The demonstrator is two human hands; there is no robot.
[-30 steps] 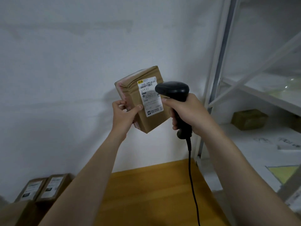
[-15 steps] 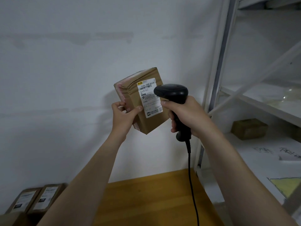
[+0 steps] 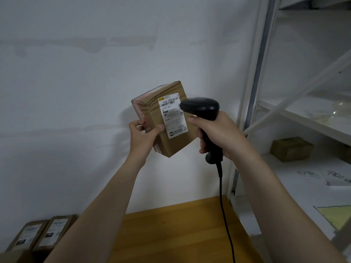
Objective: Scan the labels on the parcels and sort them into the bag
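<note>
My left hand [image 3: 142,136] holds a brown cardboard parcel [image 3: 177,141] up in front of the white wall, thumb on its front and fingers round its left edge. A white shipping label [image 3: 172,114] with a barcode faces me. My right hand [image 3: 218,133] grips the handle of a black barcode scanner [image 3: 201,108], whose head sits just right of the label and points at it. The scanner's black cable [image 3: 223,209] hangs down past the table. No bag is in view.
A wooden table [image 3: 176,230] lies below my arms. Two labelled brown parcels [image 3: 40,235] stand at its lower left. A white metal shelf rack [image 3: 266,92] fills the right side, with a small brown box [image 3: 291,149] on one shelf.
The parcel and scanner hold almost the same pose. The view has tilted slightly, shifting both hands a little lower in the picture than one second ago.
</note>
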